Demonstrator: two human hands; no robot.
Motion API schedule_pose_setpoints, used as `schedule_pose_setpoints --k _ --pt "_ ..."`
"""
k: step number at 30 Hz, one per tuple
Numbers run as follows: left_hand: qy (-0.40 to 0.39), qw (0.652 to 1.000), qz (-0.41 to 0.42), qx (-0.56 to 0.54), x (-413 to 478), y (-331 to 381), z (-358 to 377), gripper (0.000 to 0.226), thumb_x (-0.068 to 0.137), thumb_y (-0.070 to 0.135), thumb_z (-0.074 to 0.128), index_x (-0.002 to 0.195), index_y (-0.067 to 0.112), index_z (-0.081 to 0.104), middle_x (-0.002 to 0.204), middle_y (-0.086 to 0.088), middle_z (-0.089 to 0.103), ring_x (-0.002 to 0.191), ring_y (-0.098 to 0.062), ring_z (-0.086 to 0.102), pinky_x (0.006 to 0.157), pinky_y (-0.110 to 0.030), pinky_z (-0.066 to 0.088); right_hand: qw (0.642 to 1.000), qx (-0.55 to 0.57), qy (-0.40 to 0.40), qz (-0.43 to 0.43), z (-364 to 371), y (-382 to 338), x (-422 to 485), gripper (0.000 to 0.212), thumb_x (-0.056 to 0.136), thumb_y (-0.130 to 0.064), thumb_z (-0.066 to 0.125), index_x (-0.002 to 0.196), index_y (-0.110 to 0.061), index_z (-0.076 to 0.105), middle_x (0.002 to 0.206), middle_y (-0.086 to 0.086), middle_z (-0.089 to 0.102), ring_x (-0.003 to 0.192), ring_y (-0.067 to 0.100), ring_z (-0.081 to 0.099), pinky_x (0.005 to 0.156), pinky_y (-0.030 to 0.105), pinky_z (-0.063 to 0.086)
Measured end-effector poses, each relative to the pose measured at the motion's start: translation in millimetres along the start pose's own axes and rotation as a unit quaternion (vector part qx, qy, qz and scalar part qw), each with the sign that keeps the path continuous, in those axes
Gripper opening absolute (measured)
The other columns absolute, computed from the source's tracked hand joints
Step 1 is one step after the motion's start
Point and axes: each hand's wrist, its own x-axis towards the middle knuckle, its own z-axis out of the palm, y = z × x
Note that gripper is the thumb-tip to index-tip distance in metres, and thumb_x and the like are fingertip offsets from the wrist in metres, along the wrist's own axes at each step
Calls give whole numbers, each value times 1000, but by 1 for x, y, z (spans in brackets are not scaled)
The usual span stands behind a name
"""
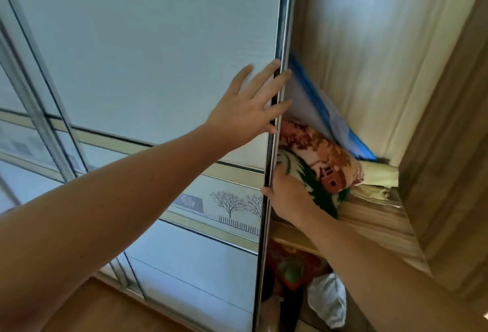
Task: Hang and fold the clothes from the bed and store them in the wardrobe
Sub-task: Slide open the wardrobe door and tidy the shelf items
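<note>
Both bare forearms fill the lower part of the view, reaching up and forward toward the wardrobe point(446, 109). Coming from the lower left, the left hand point(245, 109) lies flat with fingers spread against the frosted sliding door point(148, 62), its fingertips hooked over the door's metal right edge; it is pressing rather than gripping anything. Rising from the lower right corner, the right hand point(286, 194) reaches into the open compartment just beside that door edge, its thumb against the metal strip and its fingers spread on a rolled patterned blanket point(324, 162), pushing at it without closing round it. That blanket, printed in red, brown and green, sits on the wooden shelf point(369, 220), near the shelf's left end against the door. Above it, a clear storage bag with blue trim point(317, 104) leans tilted from the door edge toward the back wall. Below the shelf, crumpled white cloth point(328, 302) and a reddish item point(290, 265) lie in the lower compartment.
</note>
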Motion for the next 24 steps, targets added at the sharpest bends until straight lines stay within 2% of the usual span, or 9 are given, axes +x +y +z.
schedule_pose_setpoints --k 6,9,14,18,21,24 --pt "-40 998 -34 41 -45 -45 12 59 91 54 56 141 24 49 164 -17 19 152 -39 12 116 -63 19 999 10 -5 -30 35 -50 39 39 99 -36 61 119 -8 41 106 13 68 96 32 66 69 33 44" --pt "-56 996 -51 48 -62 -64 19 55 88 51 60 137 25 54 164 -16 21 152 -39 13 117 -63 18 999 13 -4 -43 49 -73 57 42 97 -37 63 119 -8 44 110 13 68 101 33 66 74 35 48" --pt "-76 993 -76 59 -88 -91 28 55 86 48 67 136 26 57 164 -14 23 152 -39 15 117 -63 21 999 -7 -12 -47 69 -110 80 57 98 -39 60 135 -2 37 121 15 62 111 32 63 82 38 51" --pt "-82 991 -76 69 -100 -106 33 55 86 47 68 135 27 56 164 -15 22 152 -40 15 116 -62 22 997 -25 -9 -71 78 -120 90 64 100 -40 57 141 1 32 119 15 65 108 31 65 78 37 52" --pt "-94 990 -68 75 -105 -114 37 53 87 49 66 133 25 56 164 -15 20 152 -40 13 117 -61 22 997 -24 -16 -76 81 -126 96 61 99 -38 59 140 1 34 119 14 66 108 30 66 82 39 55" --pt "-94 991 -65 75 -106 -115 42 51 87 48 66 131 25 56 164 -16 21 152 -41 13 117 -60 21 997 -19 -14 -80 81 -128 97 60 100 -38 58 140 -1 32 117 13 67 105 28 67 81 40 56"
